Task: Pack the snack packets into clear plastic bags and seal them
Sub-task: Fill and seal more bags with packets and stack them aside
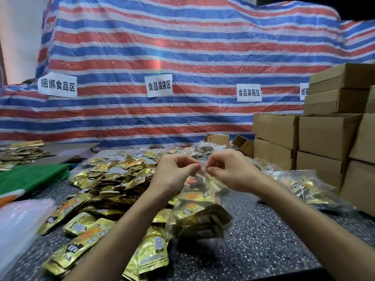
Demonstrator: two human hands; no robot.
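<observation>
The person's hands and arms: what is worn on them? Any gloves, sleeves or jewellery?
Nothing is worn. The left hand and right hand have no gloves, and no ring shows. The left forearm and right forearm are uncovered as far as the picture's edge: no sleeve, watch or bracelet is visible.

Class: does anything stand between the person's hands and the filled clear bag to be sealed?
Nothing visible does. The left hand and the right hand both pinch the clear bag at its top edge; it hangs over the speckled table.
</observation>
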